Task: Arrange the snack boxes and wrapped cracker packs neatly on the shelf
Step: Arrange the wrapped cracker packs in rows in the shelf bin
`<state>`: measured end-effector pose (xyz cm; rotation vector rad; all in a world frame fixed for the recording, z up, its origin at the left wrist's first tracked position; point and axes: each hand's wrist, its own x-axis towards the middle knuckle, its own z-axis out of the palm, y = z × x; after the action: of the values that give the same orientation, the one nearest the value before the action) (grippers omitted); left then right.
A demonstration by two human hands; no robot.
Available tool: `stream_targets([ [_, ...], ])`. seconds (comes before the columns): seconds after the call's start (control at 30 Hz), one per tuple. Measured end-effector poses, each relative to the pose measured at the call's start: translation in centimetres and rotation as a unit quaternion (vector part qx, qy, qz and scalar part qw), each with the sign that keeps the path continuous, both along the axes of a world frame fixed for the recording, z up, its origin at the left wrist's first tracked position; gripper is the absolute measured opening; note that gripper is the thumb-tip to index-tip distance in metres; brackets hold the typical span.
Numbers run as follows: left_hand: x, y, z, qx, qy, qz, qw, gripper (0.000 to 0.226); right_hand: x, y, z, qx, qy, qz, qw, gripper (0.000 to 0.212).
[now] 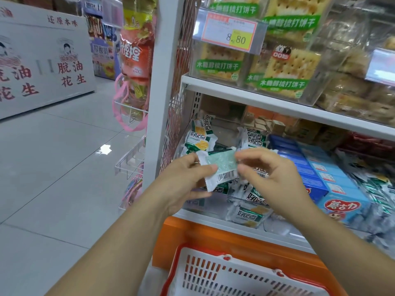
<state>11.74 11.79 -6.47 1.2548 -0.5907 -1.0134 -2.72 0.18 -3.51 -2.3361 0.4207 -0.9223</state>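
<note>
A green-and-white wrapped cracker pack (222,167), barcode side up, is held in front of the lower shelf. My left hand (188,180) grips its left end, thumb on top. My right hand (271,169) pinches its right edge between thumb and fingertips. Behind and below it, several more wrapped cracker packs (199,135) lie jumbled in a clear bin (213,205) on the lower shelf (275,229). To the right, blue snack boxes (327,178) stand in a row running back into the shelf.
The upper shelf (277,103) holds clear tubs of soda crackers (286,67) with a price tag (233,30). A white and red shopping basket (235,276) sits below my arms. Hanging snack bags (134,60) flank the white shelf post. Tiled floor spreads left.
</note>
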Motion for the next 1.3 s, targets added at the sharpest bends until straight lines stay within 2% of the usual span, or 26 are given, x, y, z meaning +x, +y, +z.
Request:
stream_targets([
  [0.1, 0.1, 0.0, 0.1, -0.028, 0.008, -0.028, 0.999, 0.015, 0.4, -0.7, 0.3, 0.165, -0.023, -0.065, 0.984, 0.02],
  [0.2, 0.3, 0.0, 0.0, -0.047, -0.003, -0.045, 0.998, 0.019, 0.8, -1.2, 0.3, 0.31, -0.011, -0.021, 0.95, 0.016],
  [0.27, 0.4, 0.0, 0.0, -0.05, -0.011, -0.032, 0.998, 0.024, 0.8, -1.2, 0.1, 0.304, -0.004, -0.01, 0.953, 0.015],
  [0.4, 0.1, 0.0, 0.1, -0.046, -0.03, -0.019, 0.998, 0.044, 0.5, -0.8, 0.0, 0.234, 0.001, -0.021, 0.972, 0.009],
  [0.57, -0.3, 0.1, 0.6, -0.052, -0.034, -0.016, 0.998, 0.048, 0.4, 0.0, 0.4, 0.237, -0.037, 0.001, 0.971, 0.009],
  [0.7, -0.3, 0.1, 0.6, -0.058, -0.081, -0.008, 0.995, 0.053, 0.3, 0.0, 0.3, 0.223, -0.038, -0.011, 0.974, 0.006],
  [0.9, -0.6, 0.2, 0.8, -0.078, -0.188, -0.035, 0.978, 0.03, 0.4, -0.7, -0.5, 0.335, -0.068, -0.02, 0.94, 0.012],
  [1.03, -0.9, -0.1, 0.6, -0.072, -0.286, 0.041, 0.955, 0.031, 0.4, -0.3, -0.9, 0.356, -0.065, -0.011, 0.932, 0.021],
  [1.1, -0.9, -0.1, 0.6, -0.082, -0.279, 0.072, 0.954, 0.022, 0.6, -0.2, -0.9, 0.371, -0.065, -0.008, 0.926, 0.024],
  [1.17, -0.6, -0.2, 0.4, -0.078, -0.243, 0.082, 0.963, 0.026, 0.7, -0.4, -0.7, 0.378, -0.062, -0.006, 0.924, 0.024],
  [1.23, -0.3, -0.3, 0.2, -0.06, -0.161, 0.08, 0.982, 0.041, 1.0, -0.7, -0.4, 0.365, -0.04, -0.006, 0.93, 0.018],
  [1.3, -0.1, -0.4, 0.1, -0.06, -0.051, 0.043, 0.996, 0.047, 1.3, -1.0, -0.3, 0.359, -0.017, -0.003, 0.933, 0.018],
])
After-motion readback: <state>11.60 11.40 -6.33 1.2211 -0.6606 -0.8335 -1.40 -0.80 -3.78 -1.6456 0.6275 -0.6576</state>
